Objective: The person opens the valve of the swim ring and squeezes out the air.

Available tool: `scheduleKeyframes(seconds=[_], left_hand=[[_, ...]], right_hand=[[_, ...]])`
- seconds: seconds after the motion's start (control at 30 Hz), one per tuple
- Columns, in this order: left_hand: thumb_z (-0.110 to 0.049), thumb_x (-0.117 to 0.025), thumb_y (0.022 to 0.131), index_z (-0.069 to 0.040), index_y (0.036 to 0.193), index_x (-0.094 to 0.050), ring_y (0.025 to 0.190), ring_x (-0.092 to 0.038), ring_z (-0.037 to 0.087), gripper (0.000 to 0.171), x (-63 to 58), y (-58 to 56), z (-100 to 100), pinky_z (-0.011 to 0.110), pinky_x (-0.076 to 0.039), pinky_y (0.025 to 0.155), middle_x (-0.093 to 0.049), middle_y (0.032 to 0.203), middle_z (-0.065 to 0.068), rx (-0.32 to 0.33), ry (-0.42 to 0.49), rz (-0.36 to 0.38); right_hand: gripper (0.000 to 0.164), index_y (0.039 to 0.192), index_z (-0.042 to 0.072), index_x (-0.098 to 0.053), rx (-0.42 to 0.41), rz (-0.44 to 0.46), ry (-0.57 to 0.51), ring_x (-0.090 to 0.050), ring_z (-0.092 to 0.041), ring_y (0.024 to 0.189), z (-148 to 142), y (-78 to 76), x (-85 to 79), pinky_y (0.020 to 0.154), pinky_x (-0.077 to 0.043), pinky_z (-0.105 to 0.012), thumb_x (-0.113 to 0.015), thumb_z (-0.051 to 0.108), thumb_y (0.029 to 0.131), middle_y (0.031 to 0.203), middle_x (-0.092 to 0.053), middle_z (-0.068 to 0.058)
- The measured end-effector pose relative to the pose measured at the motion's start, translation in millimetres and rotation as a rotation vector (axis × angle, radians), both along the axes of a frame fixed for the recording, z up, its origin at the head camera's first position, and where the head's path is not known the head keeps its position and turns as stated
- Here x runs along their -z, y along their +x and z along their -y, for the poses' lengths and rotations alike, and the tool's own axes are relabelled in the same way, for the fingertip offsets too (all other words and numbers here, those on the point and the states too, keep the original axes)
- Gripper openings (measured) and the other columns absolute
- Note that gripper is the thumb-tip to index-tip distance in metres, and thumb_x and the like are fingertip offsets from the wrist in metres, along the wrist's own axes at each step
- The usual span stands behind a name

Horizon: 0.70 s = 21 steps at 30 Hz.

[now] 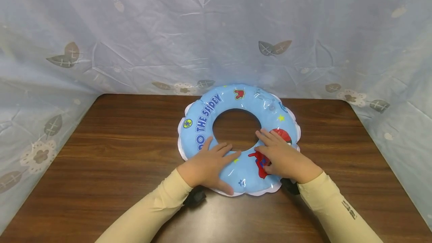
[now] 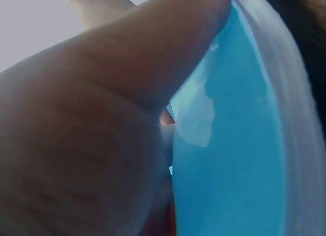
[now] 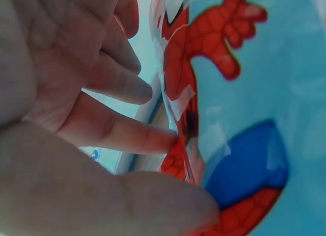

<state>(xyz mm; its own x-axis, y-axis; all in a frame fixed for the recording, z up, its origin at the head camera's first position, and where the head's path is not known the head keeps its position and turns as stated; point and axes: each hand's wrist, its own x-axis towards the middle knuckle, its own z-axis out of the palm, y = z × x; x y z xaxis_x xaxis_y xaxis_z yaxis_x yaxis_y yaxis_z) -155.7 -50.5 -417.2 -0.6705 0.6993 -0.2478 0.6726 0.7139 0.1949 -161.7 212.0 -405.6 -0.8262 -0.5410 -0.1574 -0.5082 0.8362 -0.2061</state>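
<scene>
A blue inflatable swim ring (image 1: 192,136) with a white scalloped edge lies flat on the table, its printing including a red-and-blue figure. Spread across its near left part is my left hand (image 1: 210,165), fingers straight and thumb toward the outer edge. On the near right part my right hand (image 1: 285,156) touches the ring, fingers loosely extended over the printed figure. In the left wrist view, the thumb side covers much of the ring's side (image 2: 234,139). The right wrist view shows the thumb and index fingertip against the printed surface (image 3: 249,159).
The brown wood-grain table (image 1: 135,130) extends around the ring on both sides. A pale grey curtain (image 1: 219,33) with leaf and flower prints hangs behind it, close to the ring's far edge, and along both sides.
</scene>
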Motion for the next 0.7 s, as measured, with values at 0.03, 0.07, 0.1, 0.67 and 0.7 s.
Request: scheduleKeyframes(seconds=[0.03, 0.07, 0.1, 0.67, 0.7], left_hand=[[-0.078, -0.07, 0.078, -0.027, 0.163, -0.034, 0.156, -0.027, 0.028, 0.106, 0.6, 0.1, -0.2, 0.063, -0.002, 0.125, -0.032, 0.168, 0.008, -0.003, -0.003, 0.002], [-0.078, -0.07, 0.078, -0.027, 0.164, -0.033, 0.156, -0.026, 0.028, 0.107, 1.3, 0.1, -0.4, 0.063, -0.002, 0.125, -0.031, 0.169, 0.008, -0.005, -0.006, 0.004], [-0.078, -0.07, 0.078, -0.027, 0.164, -0.032, 0.157, -0.025, 0.028, 0.107, 2.0, 0.1, -0.6, 0.063, -0.001, 0.125, -0.03, 0.169, 0.008, -0.008, -0.008, 0.007], [-0.081, -0.069, 0.077, -0.026, 0.166, -0.025, 0.159, -0.018, 0.027, 0.113, 8.6, 2.5, -4.4, 0.062, -0.002, 0.125, -0.021, 0.172, 0.009, -0.006, -0.078, -0.031], [-0.081, -0.069, 0.077, -0.026, 0.166, -0.025, 0.159, -0.017, 0.027, 0.113, 8.5, 2.6, -4.8, 0.062, -0.002, 0.125, -0.021, 0.172, 0.009, -0.007, -0.083, -0.031]], right_hand=[[0.072, 0.135, 0.006, -0.068, 0.005, 0.001, -0.002, -0.024, -0.042, 0.154, 1.1, 0.8, -0.6, 0.117, -0.033, -0.062, -0.095, 0.02, 0.07, 0.162, -0.039, -0.02], [0.072, 0.135, 0.006, -0.067, 0.007, -0.003, 0.001, -0.024, -0.042, 0.154, 1.8, 1.3, -0.6, 0.116, -0.034, -0.062, -0.095, 0.021, 0.07, 0.162, -0.039, -0.02], [0.072, 0.135, 0.005, -0.067, 0.009, -0.007, 0.0, -0.024, -0.042, 0.154, 2.6, 2.0, -1.1, 0.116, -0.034, -0.061, -0.095, 0.021, 0.07, 0.162, -0.04, -0.02], [0.094, 0.156, 0.0, -0.041, -0.14, 0.104, -0.082, -0.021, -0.042, 0.156, 19.7, 20.0, 2.7, 0.124, -0.018, -0.059, -0.077, 0.053, 0.087, 0.165, -0.033, -0.021], [0.095, 0.157, 0.0, -0.04, -0.133, 0.121, -0.081, -0.02, -0.043, 0.156, 20.0, 20.7, 3.6, 0.124, -0.017, -0.059, -0.077, 0.053, 0.088, 0.166, -0.031, -0.021]])
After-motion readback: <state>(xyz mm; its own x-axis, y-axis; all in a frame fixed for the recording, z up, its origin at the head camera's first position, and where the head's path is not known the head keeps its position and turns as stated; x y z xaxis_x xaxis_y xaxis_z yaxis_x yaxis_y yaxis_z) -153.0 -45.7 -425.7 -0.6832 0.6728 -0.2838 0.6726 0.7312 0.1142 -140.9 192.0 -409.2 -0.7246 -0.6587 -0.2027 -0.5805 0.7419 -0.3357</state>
